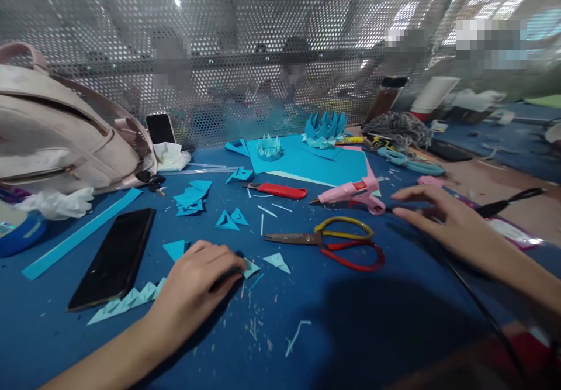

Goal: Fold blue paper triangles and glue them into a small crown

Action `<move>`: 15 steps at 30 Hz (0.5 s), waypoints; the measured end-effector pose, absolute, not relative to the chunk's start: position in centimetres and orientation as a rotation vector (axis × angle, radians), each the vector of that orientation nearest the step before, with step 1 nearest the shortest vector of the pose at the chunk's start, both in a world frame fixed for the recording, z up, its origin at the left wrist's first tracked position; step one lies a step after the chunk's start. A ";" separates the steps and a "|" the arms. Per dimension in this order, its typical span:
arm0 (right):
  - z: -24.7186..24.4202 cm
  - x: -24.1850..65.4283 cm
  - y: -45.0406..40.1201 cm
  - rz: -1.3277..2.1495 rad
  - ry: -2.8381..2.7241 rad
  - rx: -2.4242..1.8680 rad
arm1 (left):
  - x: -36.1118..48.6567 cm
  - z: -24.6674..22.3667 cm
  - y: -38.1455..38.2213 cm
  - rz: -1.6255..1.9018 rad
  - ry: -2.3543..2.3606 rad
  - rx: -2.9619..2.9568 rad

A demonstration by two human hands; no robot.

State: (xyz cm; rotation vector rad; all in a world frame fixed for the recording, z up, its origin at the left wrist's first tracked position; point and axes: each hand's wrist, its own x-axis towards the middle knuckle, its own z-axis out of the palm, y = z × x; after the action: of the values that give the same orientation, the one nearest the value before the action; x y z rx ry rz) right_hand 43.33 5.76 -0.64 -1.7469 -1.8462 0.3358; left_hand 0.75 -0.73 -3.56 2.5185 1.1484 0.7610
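My left hand (204, 279) rests low over the table, its fingers closed at the edge of a small pale-blue folded paper triangle (252, 268). A second pale triangle (277, 262) lies just to the right. Beside my left wrist is a row of joined pale folded triangles (127, 303), partly hidden by the hand. My right hand (432, 209) hovers at the back end of a pink glue gun (348, 193), thumb and fingers apart. The gun lies on its side, and a black cord (467, 285) runs below this hand. Between the hands are scissors (302, 238) with yellow and red handles.
A red utility knife (283, 190), blue folded pieces (191, 197) and a black phone (116, 255) lie around. Behind stand two paper crown-like shapes, one pale (269, 148), one bluer (325, 128). A beige backpack (65, 127) stands left; a perforated metal screen (245, 57) closes the back.
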 end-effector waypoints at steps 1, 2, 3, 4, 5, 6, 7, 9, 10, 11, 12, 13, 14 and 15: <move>-0.7 43.2 6.4 0.413 -1.875 -1.752 | 0.7 -3.6 -0.7 0.761 1.152 2.516; -0.6 42.9 7.0 0.496 -1.930 -1.746 | 0.7 -3.6 -0.7 0.763 1.156 2.515; -0.5 42.5 7.6 0.530 -1.990 -1.728 | 0.6 -3.6 -0.7 0.765 1.161 2.516; -0.3 42.0 8.1 0.529 -2.048 -1.724 | 0.6 -3.7 -0.7 0.769 1.164 2.518; -0.1 41.5 8.6 0.493 -2.111 -1.729 | 0.5 -3.7 -0.8 0.777 1.165 2.521; 0.1 41.1 9.1 0.467 -2.162 -1.741 | 0.4 -3.7 -0.8 0.785 1.164 2.525; 0.3 40.7 9.4 0.464 -2.191 -1.735 | 0.3 -3.8 -0.9 0.792 1.161 2.530; 0.5 40.0 10.0 0.466 -2.226 -1.726 | 0.0 -3.8 -1.0 0.806 1.154 2.541; 0.7 39.8 10.1 0.465 -2.233 -1.722 | -0.1 -3.8 -1.1 0.814 1.148 2.552; 0.8 39.6 10.3 0.455 -2.235 -1.723 | -0.2 -3.9 -1.2 0.823 1.139 2.568; 1.0 39.4 10.3 0.440 -2.234 -1.724 | -0.2 -3.9 -1.2 0.833 1.130 2.589; 1.2 39.2 10.3 0.424 -2.231 -1.723 | -0.3 -3.9 -1.3 0.845 1.121 2.614; 1.4 39.0 10.2 0.420 -2.230 -1.719 | -0.3 -3.9 -1.3 0.854 1.115 2.638; 1.7 38.6 9.9 0.438 -2.234 -1.708 | -0.3 -3.9 -1.3 0.859 1.112 2.659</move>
State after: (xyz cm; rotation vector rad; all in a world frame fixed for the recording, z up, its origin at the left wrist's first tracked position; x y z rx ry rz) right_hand 38.58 9.94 1.71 -1.7085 -2.2343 0.4380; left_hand -0.32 -1.34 -3.95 2.6586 1.1117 0.8592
